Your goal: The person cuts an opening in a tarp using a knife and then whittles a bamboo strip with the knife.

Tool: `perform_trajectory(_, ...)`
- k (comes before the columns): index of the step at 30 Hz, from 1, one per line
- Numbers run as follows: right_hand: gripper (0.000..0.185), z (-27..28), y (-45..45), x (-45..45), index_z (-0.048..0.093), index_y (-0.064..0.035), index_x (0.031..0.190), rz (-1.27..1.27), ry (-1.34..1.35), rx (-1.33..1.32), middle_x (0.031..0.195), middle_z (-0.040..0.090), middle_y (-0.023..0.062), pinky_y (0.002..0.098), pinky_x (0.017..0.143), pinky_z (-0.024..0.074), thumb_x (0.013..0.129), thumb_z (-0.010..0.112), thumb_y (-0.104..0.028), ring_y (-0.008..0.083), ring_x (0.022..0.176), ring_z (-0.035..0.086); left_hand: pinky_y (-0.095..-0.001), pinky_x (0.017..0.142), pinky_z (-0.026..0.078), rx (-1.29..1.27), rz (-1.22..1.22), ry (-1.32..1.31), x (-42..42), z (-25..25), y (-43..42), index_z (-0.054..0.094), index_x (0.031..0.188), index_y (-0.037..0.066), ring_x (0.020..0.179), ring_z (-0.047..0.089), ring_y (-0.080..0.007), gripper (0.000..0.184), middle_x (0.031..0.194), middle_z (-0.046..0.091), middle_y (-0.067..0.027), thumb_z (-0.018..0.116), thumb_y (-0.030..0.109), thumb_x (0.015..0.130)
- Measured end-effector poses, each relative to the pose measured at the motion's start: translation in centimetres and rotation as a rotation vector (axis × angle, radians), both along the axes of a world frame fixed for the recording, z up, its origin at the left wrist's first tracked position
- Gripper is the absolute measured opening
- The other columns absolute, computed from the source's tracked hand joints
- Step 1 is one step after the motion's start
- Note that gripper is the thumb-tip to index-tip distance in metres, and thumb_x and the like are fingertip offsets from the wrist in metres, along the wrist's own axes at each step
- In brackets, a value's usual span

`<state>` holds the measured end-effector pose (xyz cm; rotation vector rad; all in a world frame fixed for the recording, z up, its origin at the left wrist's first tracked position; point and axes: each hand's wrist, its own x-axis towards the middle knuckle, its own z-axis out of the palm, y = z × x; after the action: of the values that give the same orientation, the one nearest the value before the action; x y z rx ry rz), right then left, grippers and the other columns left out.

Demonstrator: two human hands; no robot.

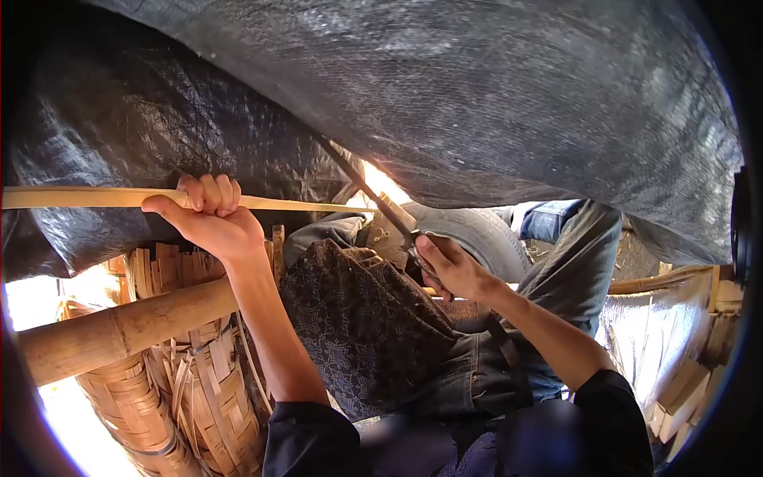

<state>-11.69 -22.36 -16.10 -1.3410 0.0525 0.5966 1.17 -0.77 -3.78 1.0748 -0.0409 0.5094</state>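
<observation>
My left hand (213, 213) is closed around a long, pale bamboo strip (95, 197). The strip runs in from the left edge and tapers to the right, reaching close to a dark, narrow knife blade (367, 189). My right hand (455, 269) grips the knife at its lower end, with the blade slanting up and to the left. Whether strip and blade touch, I cannot tell. Below my hands a dark patterned cloth (358, 330) lies over my lap and jeans.
Black plastic sheeting (477, 95) hangs low overhead and at left. A tyre (473, 226) rests on the ground ahead. A thick bamboo pole (131, 326) crosses at left above woven bamboo baskets (207, 374). Wooden blocks (683, 393) are stacked at right.
</observation>
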Motion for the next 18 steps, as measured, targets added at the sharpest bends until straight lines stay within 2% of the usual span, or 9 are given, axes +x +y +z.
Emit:
perform_trajectory(3, 0.052, -7.8, 0.9, -1.9, 0.053, -0.0012, 0.088, 0.105, 0.18, -0.09, 0.049, 0.044, 0.0042, 0.0269, 0.036, 0.0367, 0.094, 0.03, -0.048, 0.0122, 0.036, 0.043, -0.0243, 0.042, 0.011, 0.005, -0.02, -0.01, -0.3, -0.1, 0.3, 0.028, 0.055, 0.014, 0.044, 0.012, -0.0078, 0.058, 0.049, 0.016, 0.0045, 0.036, 0.065, 0.083)
perform_trajectory(4, 0.05, -11.7, 1.5, -3.0, 0.054, -0.0024, 0.087, 0.042, -0.163, -0.46, 0.051, 0.043, 0.0044, 0.0298, 0.044, 0.0389, 0.095, 0.03, -0.045, 0.0142, 0.043, 0.048, -0.0243, 0.042, 0.01, -0.001, -0.011, 0.002, -0.3, -0.1, 0.2, 0.027, 0.055, 0.015, 0.044, 0.011, -0.0075, 0.059, 0.048, 0.016, 0.005, 0.035, 0.066, 0.083)
perform_trajectory(5, 0.049, -12.7, 0.6, -2.7, 0.053, -0.003, 0.083, 0.073, 0.077, -0.381, 0.052, 0.043, 0.0046, 0.0318, 0.049, 0.0394, 0.095, 0.03, -0.045, 0.0152, 0.05, 0.05, -0.0242, 0.043, 0.009, -0.005, -0.012, 0.009, 0.0, 0.0, 0.0, 0.025, 0.056, 0.015, 0.045, 0.01, -0.0072, 0.059, 0.048, 0.015, 0.0056, 0.033, 0.066, 0.083)
perform_trajectory(6, 0.049, -13.2, -0.2, -2.1, 0.052, -0.0036, 0.08, 0.099, 0.314, -0.298, 0.053, 0.044, 0.0048, 0.0338, 0.055, 0.0399, 0.095, 0.03, -0.045, 0.0163, 0.057, 0.053, -0.0242, 0.043, 0.009, -0.011, -0.019, -0.001, 0.4, 0.1, -0.3, 0.025, 0.056, 0.015, 0.045, 0.01, -0.0072, 0.059, 0.048, 0.015, 0.0056, 0.033, 0.066, 0.083)
perform_trajectory(8, 0.048, -9.8, -1.0, -1.4, 0.043, -0.0048, 0.07, 0.105, 0.116, -0.453, 0.051, 0.042, 0.0034, 0.0308, 0.043, 0.0395, 0.095, 0.029, -0.044, 0.0126, 0.043, 0.048, -0.0245, 0.043, 0.009, 0.01, -0.001, 0.004, -0.1, -0.1, -0.4, 0.025, 0.055, 0.015, 0.045, 0.009, -0.0075, 0.059, 0.048, 0.015, 0.0055, 0.033, 0.067, 0.084)
perform_trajectory(10, 0.051, -6.9, -1.5, -0.7, 0.044, -0.0055, 0.071, 0.088, 0.157, -0.242, 0.05, 0.042, 0.0023, 0.0293, 0.038, 0.0393, 0.094, 0.029, -0.049, 0.0099, 0.039, 0.043, -0.0245, 0.043, 0.009, 0.003, 0.043, 0.023, 0.0, -0.1, -0.3, 0.025, 0.055, 0.015, 0.045, 0.009, -0.0077, 0.06, 0.049, 0.014, 0.0055, 0.032, 0.067, 0.084)
perform_trajectory(14, 0.06, -4.0, -1.2, 0.4, 0.051, -0.0048, 0.083, 0.12, 0.116, -0.274, 0.05, 0.043, 0.0021, 0.0298, 0.042, 0.0412, 0.09, 0.026, -0.059, 0.0106, 0.042, 0.046, -0.0245, 0.042, 0.012, -0.011, -0.017, -0.002, 0.3, -0.1, 0.5, 0.027, 0.057, 0.014, 0.045, 0.013, -0.0082, 0.058, 0.051, 0.017, 0.004, 0.036, 0.063, 0.084)
perform_trajectory(16, 0.064, -9.9, -0.2, -1.3, 0.053, -0.0038, 0.088, 0.137, 0.18, -0.283, 0.052, 0.045, 0.0031, 0.0286, 0.041, 0.0401, 0.089, 0.026, -0.062, 0.0114, 0.042, 0.046, -0.0253, 0.043, 0.009, -0.009, 0.006, 0.023, 0.3, -0.1, 0.5, 0.026, 0.056, 0.014, 0.046, 0.009, -0.0078, 0.06, 0.048, 0.015, 0.0055, 0.031, 0.066, 0.084)
perform_trajectory(18, 0.057, -13.3, 0.7, -1.8, 0.042, -0.0079, 0.065, 0.141, 0.194, -0.322, 0.047, 0.043, 0.0022, 0.0277, 0.033, 0.0338, 0.089, 0.033, -0.059, 0.0114, 0.035, 0.04, -0.0252, 0.042, 0.009, -0.04, -0.021, 0.014, 0.1, -0.3, 0.8, 0.026, 0.056, 0.014, 0.046, 0.009, -0.0078, 0.059, 0.048, 0.016, 0.0053, 0.031, 0.066, 0.084)
